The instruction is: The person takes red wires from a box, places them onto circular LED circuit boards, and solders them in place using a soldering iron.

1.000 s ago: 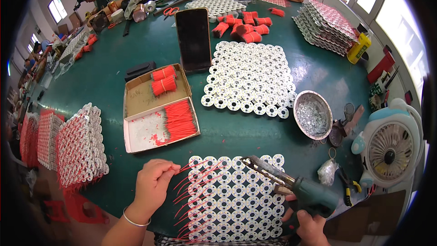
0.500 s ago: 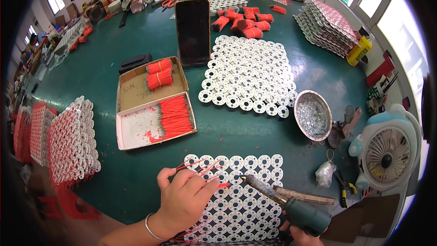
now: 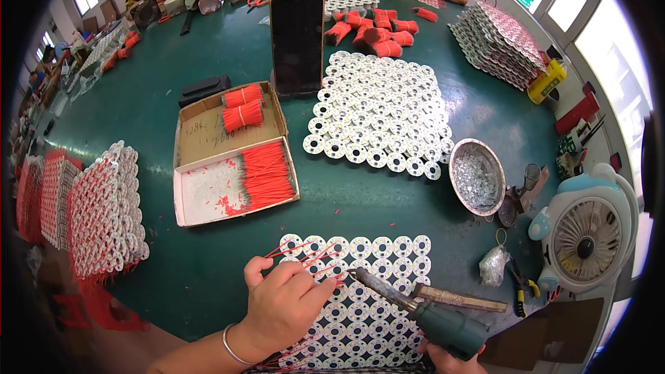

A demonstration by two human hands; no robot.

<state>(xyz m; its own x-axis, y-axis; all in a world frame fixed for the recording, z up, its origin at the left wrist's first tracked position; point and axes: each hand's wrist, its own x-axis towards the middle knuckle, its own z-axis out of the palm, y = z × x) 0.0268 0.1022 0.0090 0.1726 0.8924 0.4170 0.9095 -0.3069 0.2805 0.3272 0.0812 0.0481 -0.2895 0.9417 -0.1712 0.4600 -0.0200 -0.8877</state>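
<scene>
In front of me lies a panel of small round white circuit boards (image 3: 381,310), joined in rows, each with a dark centre hole. Red wires (image 3: 276,250) run from boards at its upper left toward my left hand (image 3: 285,305). That hand rests over the panel's left side, thumb and fingers closed on a thin red wire. My right hand (image 3: 449,361), at the lower edge, grips a soldering iron (image 3: 451,329) by its dark green handle. The iron's tip is beside my left fingertips, over a board in the upper middle of the panel. Whether it touches the board I cannot tell.
A cardboard box (image 3: 179,197) of cut red wires stands far left of the panel, a phone (image 3: 298,45) upright behind it. Stacked board panels (image 3: 377,114) and a metal bowl (image 3: 476,176) lie beyond. At right are a wooden strip (image 3: 460,298), pliers (image 3: 518,287) and a fan (image 3: 585,235).
The soldering iron has shifted left, its tip now closer to my left fingertips. My left hand has moved very slightly right, still closed on the wire.
</scene>
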